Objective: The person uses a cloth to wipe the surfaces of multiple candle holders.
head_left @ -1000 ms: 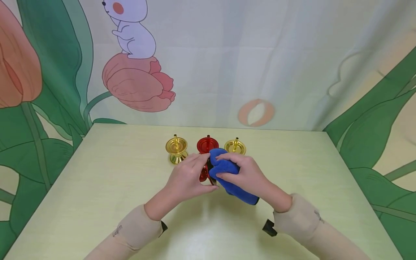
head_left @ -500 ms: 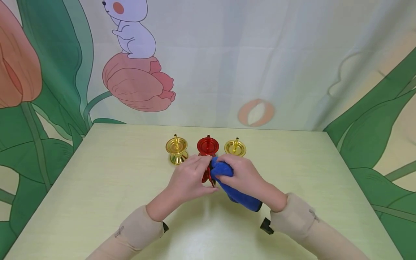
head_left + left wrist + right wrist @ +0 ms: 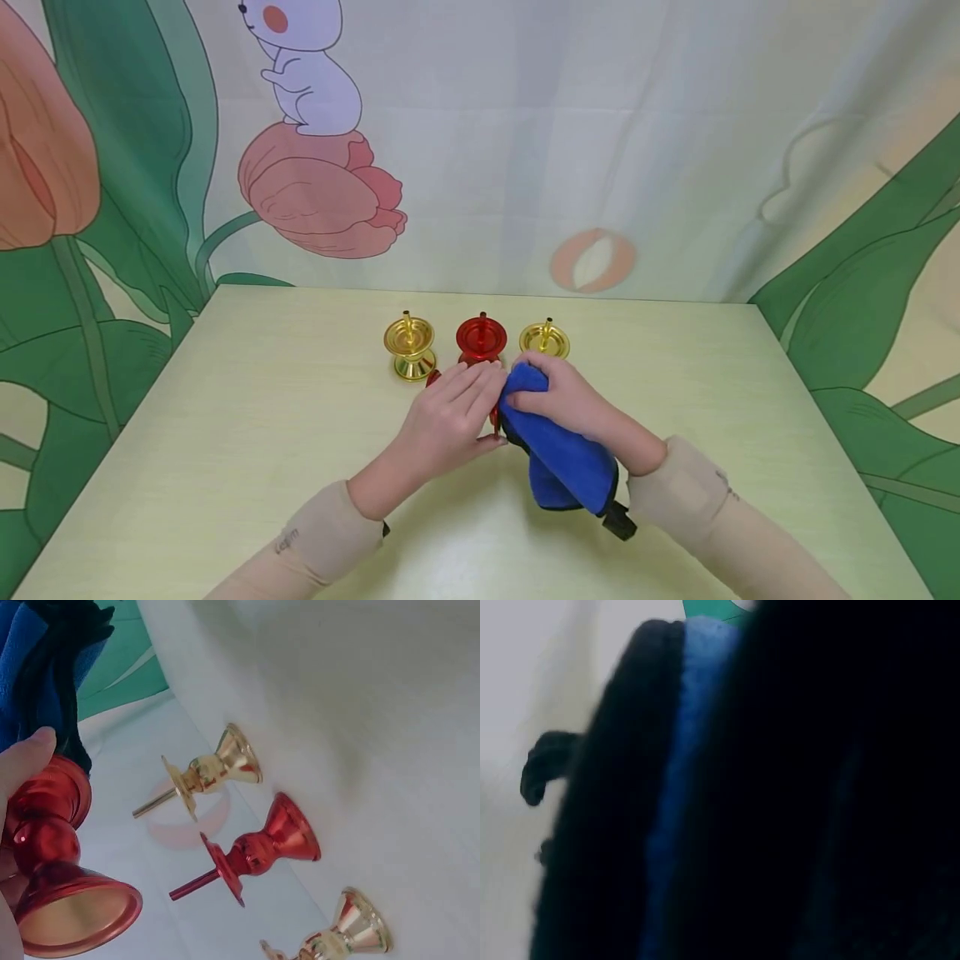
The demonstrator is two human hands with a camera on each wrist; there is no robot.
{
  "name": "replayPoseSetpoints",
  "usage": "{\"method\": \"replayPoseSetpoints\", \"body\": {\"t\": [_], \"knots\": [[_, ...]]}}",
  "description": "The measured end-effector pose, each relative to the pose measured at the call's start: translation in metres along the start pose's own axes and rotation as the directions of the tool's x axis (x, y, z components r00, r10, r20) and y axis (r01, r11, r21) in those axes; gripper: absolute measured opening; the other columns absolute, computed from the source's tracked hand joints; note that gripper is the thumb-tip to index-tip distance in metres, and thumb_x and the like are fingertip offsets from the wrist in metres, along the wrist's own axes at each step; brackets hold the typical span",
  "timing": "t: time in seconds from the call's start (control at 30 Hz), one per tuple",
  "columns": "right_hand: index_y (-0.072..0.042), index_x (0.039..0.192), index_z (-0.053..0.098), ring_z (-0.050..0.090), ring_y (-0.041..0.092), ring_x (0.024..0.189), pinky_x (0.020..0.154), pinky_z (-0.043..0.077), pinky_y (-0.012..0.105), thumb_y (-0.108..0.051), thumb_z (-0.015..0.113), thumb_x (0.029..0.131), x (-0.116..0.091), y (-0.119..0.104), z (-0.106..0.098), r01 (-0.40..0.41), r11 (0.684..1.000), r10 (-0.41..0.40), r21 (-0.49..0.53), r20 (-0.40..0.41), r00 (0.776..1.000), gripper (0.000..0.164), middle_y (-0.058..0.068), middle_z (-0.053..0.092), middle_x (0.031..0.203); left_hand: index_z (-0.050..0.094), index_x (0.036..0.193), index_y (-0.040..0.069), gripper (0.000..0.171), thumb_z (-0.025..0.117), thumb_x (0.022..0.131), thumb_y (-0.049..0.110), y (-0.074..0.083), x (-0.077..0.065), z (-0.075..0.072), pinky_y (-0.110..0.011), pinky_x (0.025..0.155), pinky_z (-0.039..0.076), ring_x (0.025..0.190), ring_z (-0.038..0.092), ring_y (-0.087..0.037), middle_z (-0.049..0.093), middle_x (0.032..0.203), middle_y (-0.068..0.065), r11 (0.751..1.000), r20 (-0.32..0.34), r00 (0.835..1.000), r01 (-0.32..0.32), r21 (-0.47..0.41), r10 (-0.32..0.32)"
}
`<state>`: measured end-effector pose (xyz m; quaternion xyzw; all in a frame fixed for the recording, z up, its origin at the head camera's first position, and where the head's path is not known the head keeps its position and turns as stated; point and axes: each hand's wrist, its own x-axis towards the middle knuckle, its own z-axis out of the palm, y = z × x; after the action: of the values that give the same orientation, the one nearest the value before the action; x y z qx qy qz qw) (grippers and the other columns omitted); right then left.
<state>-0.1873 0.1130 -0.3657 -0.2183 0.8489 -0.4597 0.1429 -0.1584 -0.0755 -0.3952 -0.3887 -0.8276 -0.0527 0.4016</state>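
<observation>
My left hand grips a shiny red metal candle holder above the table. In the left wrist view its hollow flared base points toward the camera, while the head view hides most of it behind the fingers. My right hand pinches a blue cloth with dark edging, bunched at the holder's other end. The cloth's lower part hangs down in folds. In the right wrist view, dark, blurred folds of the cloth fill most of the picture and cover the fingers.
Behind the hands, a gold candle holder, a red one and another gold one stand upright in a row on the pale table. A printed curtain hangs behind the table.
The left hand has turned, with the red candle holder's base now showing at its left. The right hand has shifted its grip on the cloth, which hangs lower and more spread.
</observation>
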Motion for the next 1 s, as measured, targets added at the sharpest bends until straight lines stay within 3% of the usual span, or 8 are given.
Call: {"method": "replayPoseSetpoints", "body": {"t": [0.13,0.3,0.43,0.53,0.67,0.8,0.9,1.0], "knots": [[-0.008,0.095,0.053,0.059,0.019,0.075,0.068,0.051,0.032,-0.019,0.063,0.08,-0.002,0.0,-0.001,-0.02,1.0,0.02,0.019,0.004,1.0,0.022,0.011,0.061,0.093,0.049,0.123,0.003,0.092,0.073,0.055,0.059,0.0,-0.001,-0.003,-0.038,0.096,0.04,0.11,0.054,-0.02,0.058,0.119,-0.007,0.994,0.118,0.991,0.07,-0.081,-0.061],[-0.01,0.094,0.053,0.059,0.02,0.077,0.067,0.051,0.032,-0.018,0.064,0.079,-0.005,0.004,0.0,0.018,0.999,-0.019,-0.038,-0.021,1.0,0.02,0.01,0.061,0.091,0.04,0.132,0.006,0.094,0.066,0.061,0.062,-0.006,0.004,-0.011,-0.042,0.1,0.035,0.117,0.048,-0.021,0.052,0.127,-0.004,0.965,0.342,0.931,0.193,-0.176,-0.124],[-0.013,0.096,0.054,0.058,0.019,0.079,0.067,0.051,0.032,-0.02,0.064,0.078,-0.006,0.007,0.002,0.06,0.995,-0.062,-0.078,-0.02,0.998,0.021,0.008,0.062,0.092,0.044,0.129,0.004,0.09,0.068,0.062,0.059,-0.009,0.009,-0.014,-0.041,0.101,0.035,0.117,0.049,-0.021,0.053,0.126,-0.006,0.954,0.426,0.899,0.205,-0.217,-0.097],[-0.013,0.097,0.054,0.058,0.019,0.08,0.067,0.05,0.031,-0.021,0.065,0.078,-0.007,0.008,0.003,0.057,0.997,-0.058,-0.061,-0.018,0.998,0.023,0.009,0.062,0.094,0.048,0.124,0.002,0.087,0.072,0.059,0.056,-0.007,0.01,-0.013,-0.04,0.1,0.036,0.116,0.05,-0.021,0.056,0.122,-0.008,0.964,0.395,0.915,0.171,-0.206,-0.078],[-0.01,0.097,0.053,0.058,0.019,0.077,0.066,0.049,0.029,-0.018,0.064,0.079,-0.008,0.005,0.003,0.015,1.0,-0.016,-0.013,-0.041,0.999,0.023,0.01,0.061,0.093,0.05,0.119,0.003,0.085,0.074,0.056,0.055,-0.001,0.005,-0.007,-0.038,0.099,0.037,0.114,0.051,-0.019,0.059,0.118,-0.007,0.995,0.225,0.974,0.056,-0.086,-0.035],[-0.004,0.095,0.052,0.057,0.019,0.074,0.065,0.048,0.028,-0.011,0.063,0.079,-0.011,-0.003,0.001,-0.004,0.999,0.006,0.042,-0.05,0.999,0.02,0.013,0.06,0.089,0.051,0.119,0.002,0.085,0.076,0.055,0.052,0.006,-0.002,0.0,-0.038,0.096,0.04,0.113,0.052,-0.019,0.06,0.116,-0.007,1.0,0.079,0.997,-0.007,0.026,0.005],[-0.002,0.095,0.052,0.056,0.019,0.073,0.064,0.048,0.028,-0.009,0.061,0.079,-0.012,-0.004,0.001,-0.006,0.998,0.009,0.056,-0.041,0.999,0.019,0.014,0.06,0.089,0.049,0.121,0.002,0.087,0.074,0.056,0.055,0.007,-0.005,0.0,-0.038,0.095,0.039,0.113,0.052,-0.02,0.061,0.114,-0.006,1.0,0.111,0.994,0.024,-0.013,-0.023],[-0.004,0.095,0.053,0.057,0.019,0.074,0.064,0.049,0.028,-0.011,0.062,0.079,-0.011,0.004,0.002,-0.008,0.999,0.01,0.035,-0.041,0.999,0.019,0.013,0.06,0.089,0.045,0.125,0.004,0.089,0.069,0.059,0.059,0.003,-0.001,-0.005,-0.038,0.097,0.037,0.114,0.051,-0.021,0.06,0.116,-0.005,0.988,0.255,0.964,0.105,-0.114,-0.073]]}}
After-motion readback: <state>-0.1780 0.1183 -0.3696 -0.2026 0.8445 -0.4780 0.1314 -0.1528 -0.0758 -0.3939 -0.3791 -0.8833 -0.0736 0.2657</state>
